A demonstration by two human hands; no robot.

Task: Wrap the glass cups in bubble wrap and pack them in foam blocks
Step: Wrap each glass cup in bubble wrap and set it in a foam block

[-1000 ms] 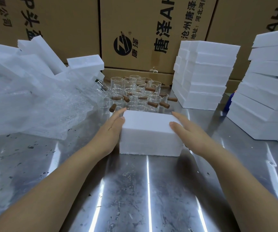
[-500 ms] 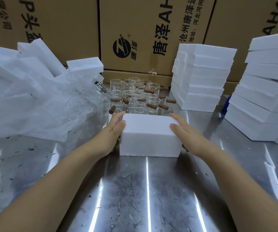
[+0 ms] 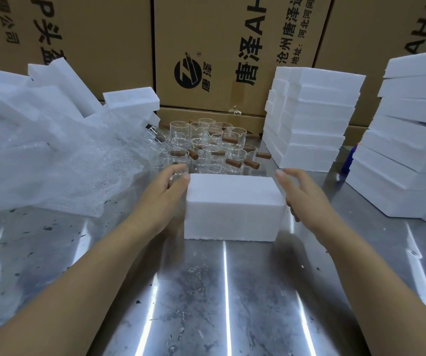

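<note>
A white foam block (image 3: 232,204) stands on the steel table (image 3: 206,291) in the middle. My left hand (image 3: 163,199) is against its left end with fingers nearly straight, the thumb touching the top corner. My right hand (image 3: 301,194) is at its right end, fingers relaxed and slightly lifted off the top. Behind the block stand several clear glass cups (image 3: 206,147) with brown wooden handles. A heap of bubble wrap (image 3: 52,165) lies to the left.
Stacks of white foam blocks stand at the back right (image 3: 309,119) and far right (image 3: 412,140). More foam pieces (image 3: 60,91) lean behind the bubble wrap. Printed cardboard boxes (image 3: 232,47) form a wall at the back. A blue object (image 3: 348,160) shows between the stacks.
Both hands have loosened from the block's ends; the right fingers have come off its top. The block has stayed in place.
</note>
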